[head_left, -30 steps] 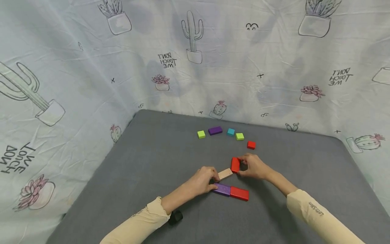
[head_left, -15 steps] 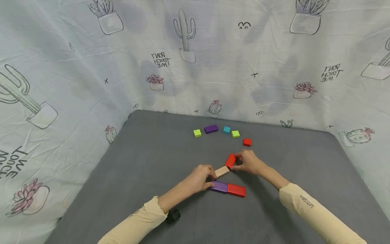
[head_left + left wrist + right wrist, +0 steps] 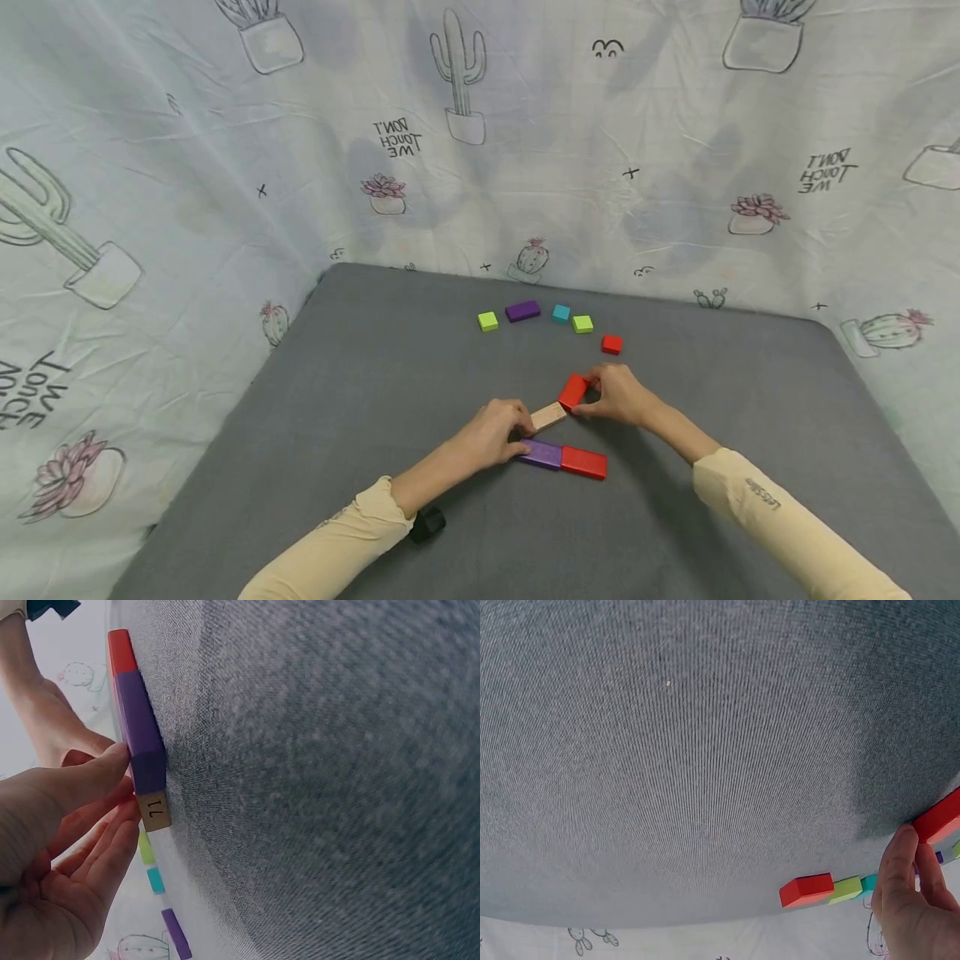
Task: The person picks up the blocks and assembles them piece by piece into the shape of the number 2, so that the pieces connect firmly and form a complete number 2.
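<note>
The right hand (image 3: 621, 395), the nearer, grips the red block (image 3: 573, 391) just to its left, long axis slanting off the wooden block (image 3: 549, 416) that the left hand (image 3: 491, 432) holds, thumb touching the purple block (image 3: 542, 455).

Behind and beside a grey table (image 3: 360, 375), wrinkled pale curtain (image 3: 525, 192) printed with potted cacti (image 3: 458, 71), pink succulents (image 3: 383, 190) and mirror-reversed lettering (image 3: 399, 137); on the tabletop, a tiny pale speck (image 3: 668, 683).
</note>
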{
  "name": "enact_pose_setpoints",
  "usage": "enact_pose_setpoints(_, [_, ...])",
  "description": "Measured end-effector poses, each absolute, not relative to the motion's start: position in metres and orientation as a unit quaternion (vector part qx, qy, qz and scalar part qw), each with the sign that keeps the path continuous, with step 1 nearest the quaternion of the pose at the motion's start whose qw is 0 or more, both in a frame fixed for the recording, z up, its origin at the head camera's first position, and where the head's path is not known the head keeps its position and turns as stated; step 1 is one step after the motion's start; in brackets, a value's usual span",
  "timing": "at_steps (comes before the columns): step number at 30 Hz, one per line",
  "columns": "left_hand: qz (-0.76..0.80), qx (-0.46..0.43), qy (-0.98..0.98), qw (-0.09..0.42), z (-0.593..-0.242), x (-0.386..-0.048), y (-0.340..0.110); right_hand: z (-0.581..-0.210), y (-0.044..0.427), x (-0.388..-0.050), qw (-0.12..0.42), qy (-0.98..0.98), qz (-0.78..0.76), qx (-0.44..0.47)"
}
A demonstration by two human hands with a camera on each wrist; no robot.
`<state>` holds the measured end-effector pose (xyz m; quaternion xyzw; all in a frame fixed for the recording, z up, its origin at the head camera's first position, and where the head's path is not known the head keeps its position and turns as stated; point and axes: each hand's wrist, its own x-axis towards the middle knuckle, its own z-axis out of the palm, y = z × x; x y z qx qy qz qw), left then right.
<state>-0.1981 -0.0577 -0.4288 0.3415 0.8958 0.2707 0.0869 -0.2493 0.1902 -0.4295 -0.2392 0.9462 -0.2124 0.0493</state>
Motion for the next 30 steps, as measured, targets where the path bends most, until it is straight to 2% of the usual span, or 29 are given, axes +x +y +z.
enact_pose_setpoints(5, [0.268, 0.337, 0.898, 0.088, -0.425, -0.200, -0.059, -0.426, 0.190, -0.255, 0.051, 0.945, -0.207, -0.248])
enact_pose_setpoints(11, [0.275, 0.329, 0.899, 0.091, -0.423, -0.199, -0.060, -0.411, 0.197, -0.263, 0.085, 0.942, -0.208, -0.250])
enact_pose_setpoints(17, [0.274, 0.333, 0.898, 0.087, -0.422, -0.200, -0.060, -0.398, 0.228, -0.292, 0.032, 0.956, -0.213, -0.201])
enact_pose_setpoints(23, [0.275, 0.331, 0.898, 0.091, -0.424, -0.198, -0.059, -0.418, 0.249, -0.318, 0.043, 0.962, -0.186, -0.194])
enact_pose_setpoints(30, [0.277, 0.329, 0.898, 0.091, -0.427, -0.198, -0.059, -0.434, 0.246, -0.332, 0.034, 0.961, -0.193, -0.194])
